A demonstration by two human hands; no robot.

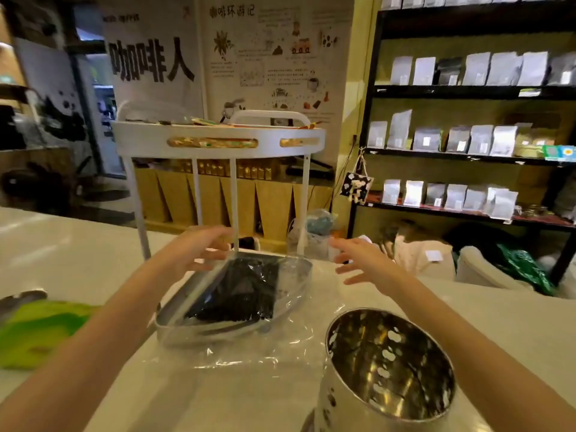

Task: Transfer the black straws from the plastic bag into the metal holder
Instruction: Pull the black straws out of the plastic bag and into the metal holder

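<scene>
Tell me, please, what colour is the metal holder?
Shiny silver, with rows of oval holes, in the head view: metal holder.

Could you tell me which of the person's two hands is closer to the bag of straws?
The left hand: its fingers reach the plastic bag's far edge, while the right hand hovers apart.

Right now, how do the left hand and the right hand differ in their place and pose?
The left hand is above the far left end of the plastic bag of black straws, fingers curled toward it; the right hand is beyond the bag's right side, fingers spread. The left hand is close to the bag's edge; the right hand is clearly apart from it. Both are open and hold nothing.
</scene>
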